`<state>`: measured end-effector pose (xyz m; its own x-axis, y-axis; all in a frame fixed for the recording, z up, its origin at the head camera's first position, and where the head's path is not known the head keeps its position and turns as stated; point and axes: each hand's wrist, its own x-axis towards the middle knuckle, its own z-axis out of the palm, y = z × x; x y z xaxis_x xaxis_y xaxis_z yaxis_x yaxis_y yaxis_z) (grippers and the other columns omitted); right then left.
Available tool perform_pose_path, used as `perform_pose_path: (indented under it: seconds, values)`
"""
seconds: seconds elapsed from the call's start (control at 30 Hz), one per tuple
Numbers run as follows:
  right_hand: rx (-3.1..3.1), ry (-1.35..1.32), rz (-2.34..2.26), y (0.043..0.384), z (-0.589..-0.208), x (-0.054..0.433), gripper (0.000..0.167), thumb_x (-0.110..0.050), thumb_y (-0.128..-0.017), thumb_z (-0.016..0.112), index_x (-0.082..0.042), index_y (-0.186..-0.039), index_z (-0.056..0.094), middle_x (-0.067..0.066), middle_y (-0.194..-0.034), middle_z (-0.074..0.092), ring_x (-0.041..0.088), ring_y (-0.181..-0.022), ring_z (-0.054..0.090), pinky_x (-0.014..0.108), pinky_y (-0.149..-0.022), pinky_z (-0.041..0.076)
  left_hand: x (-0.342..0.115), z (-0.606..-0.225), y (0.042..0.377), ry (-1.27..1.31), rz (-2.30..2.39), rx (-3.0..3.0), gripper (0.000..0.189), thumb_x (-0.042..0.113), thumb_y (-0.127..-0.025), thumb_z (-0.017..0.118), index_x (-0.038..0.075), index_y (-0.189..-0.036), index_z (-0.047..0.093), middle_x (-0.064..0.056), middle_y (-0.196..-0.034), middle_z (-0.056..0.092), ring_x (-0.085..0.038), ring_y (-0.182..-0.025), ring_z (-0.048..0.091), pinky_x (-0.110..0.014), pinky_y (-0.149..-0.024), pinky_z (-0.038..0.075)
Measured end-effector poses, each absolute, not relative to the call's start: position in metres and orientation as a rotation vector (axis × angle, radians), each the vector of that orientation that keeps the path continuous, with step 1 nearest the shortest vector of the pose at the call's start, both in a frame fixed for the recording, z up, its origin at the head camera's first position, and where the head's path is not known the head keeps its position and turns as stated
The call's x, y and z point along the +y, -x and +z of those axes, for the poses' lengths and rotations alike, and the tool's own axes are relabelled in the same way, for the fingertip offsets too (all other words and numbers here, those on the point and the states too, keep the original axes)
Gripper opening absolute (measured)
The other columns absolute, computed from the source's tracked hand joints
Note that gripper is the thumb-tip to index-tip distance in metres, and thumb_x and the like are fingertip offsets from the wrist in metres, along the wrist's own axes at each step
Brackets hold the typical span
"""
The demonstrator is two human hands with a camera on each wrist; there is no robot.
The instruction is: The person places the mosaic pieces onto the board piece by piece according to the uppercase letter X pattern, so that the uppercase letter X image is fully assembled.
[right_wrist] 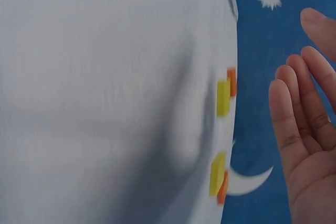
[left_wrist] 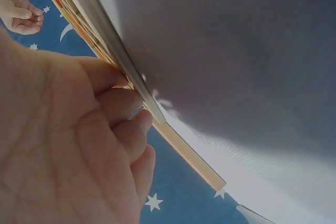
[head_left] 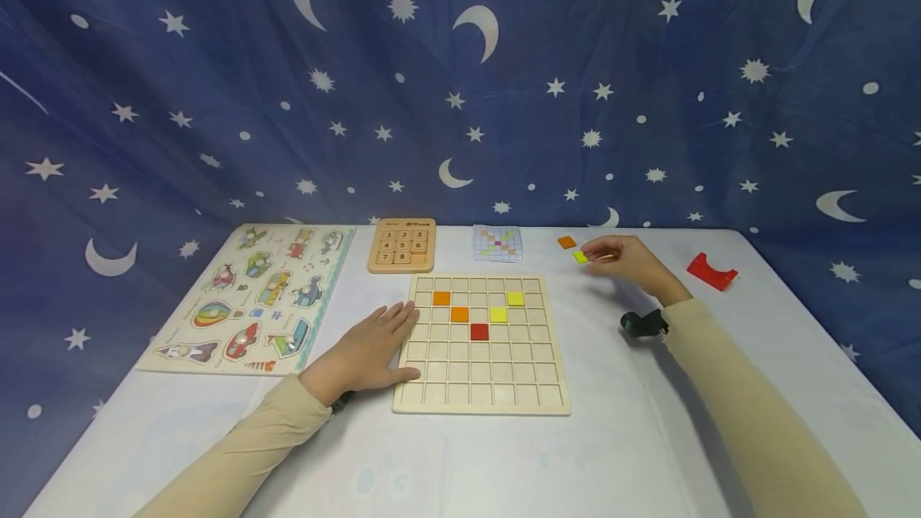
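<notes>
Board (head_left: 518, 394) with a square grid is lying flat on the white table (head_left: 612, 438), and the left hand (head_left: 368, 348) is resting on its left edge, the fingers lying near one another over the rim and the thumb standing apart, touching the same side lower down. In its squares, two orange tiles (head_left: 460, 314) are slanting down from the upper left, two yellow tiles (head_left: 498, 314) are slanting down from the upper right, and a red tile (head_left: 479, 332) is filling the central square, below both slants.

The right hand (head_left: 631, 262) is hovering to the right of the board's far right corner, its thumb and fingers standing apart and holding nothing. In the right wrist view, two loose yellow tiles (right_wrist: 223, 98) and two loose orange tiles (right_wrist: 233, 81) are lying on the table near that hand, just apart from its fingertips.

Behind the board, a printed card (head_left: 498, 244) is showing a coloured grid pattern, and to its left a number puzzle (head_left: 401, 246) is displaying pieces marked 1 to 8. A picture puzzle (head_left: 248, 300) is taking up the left of the table, while a notched red piece (head_left: 711, 276) is lying past the right hand. A blue curtain (head_left: 547, 170) with white moons and stars is hanging at the back
</notes>
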<state>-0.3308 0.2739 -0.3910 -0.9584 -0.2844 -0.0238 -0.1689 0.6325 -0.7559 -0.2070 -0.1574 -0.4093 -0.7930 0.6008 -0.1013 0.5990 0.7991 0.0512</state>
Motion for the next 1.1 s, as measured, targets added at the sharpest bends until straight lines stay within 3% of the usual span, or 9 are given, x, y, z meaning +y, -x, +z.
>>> perform_pose_path:
  seconds: [0.17, 0.4, 0.67, 1.1]
  values:
    - [2.741, 0.310, -1.232, 0.339, -0.396, 0.293, 0.044, -0.017, -0.085, 0.069, -0.001, -0.124, 0.057, 0.019, -0.123, 0.060, 0.021, -0.105, 0.059, 0.011, -0.079, 0.051, -0.157, -0.409, 0.207, -0.961, 0.015, 2.876, 0.086, 0.054, -0.088, 0.053, -0.005, -0.145, 0.028, -0.021, -0.153, 0.025, -0.035, -0.142, 0.025, -0.047, -0.117, 0.023]
    - [2.778, 0.199, -1.212, 0.345, -0.397, 0.305, 0.047, -0.017, -0.087, 0.067, 0.000, -0.129, 0.053, 0.022, -0.129, 0.055, 0.031, -0.115, 0.053, 0.010, -0.082, 0.050, -0.157, -0.409, 0.207, -0.948, 0.006, 2.876, 0.087, 0.056, -0.088, 0.053, -0.004, -0.146, 0.027, -0.020, -0.154, 0.024, -0.034, -0.143, 0.024, -0.047, -0.118, 0.022]
    - [2.794, 0.115, -1.230, 0.354, -0.405, 0.309, 0.048, -0.013, -0.085, 0.067, 0.002, -0.128, 0.053, 0.022, -0.130, 0.054, 0.030, -0.112, 0.052, 0.040, -0.099, 0.048, -0.157, -0.410, 0.207, -0.947, 0.024, 2.879, 0.086, 0.055, -0.088, 0.053, -0.004, -0.145, 0.028, -0.021, -0.154, 0.024, -0.034, -0.143, 0.024, -0.047, -0.118, 0.023]
    - [2.778, 0.028, -1.148, 0.361, -0.413, 0.311, 0.050, -0.010, -0.085, 0.067, 0.005, -0.129, 0.051, 0.025, -0.132, 0.051, 0.034, -0.115, 0.049, 0.046, -0.106, 0.042, -0.157, -0.408, 0.206, -0.951, 0.030, 2.879, 0.086, 0.055, -0.088, 0.053, -0.005, -0.145, 0.028, -0.021, -0.153, 0.025, -0.035, -0.142, 0.025, -0.047, -0.118, 0.023]
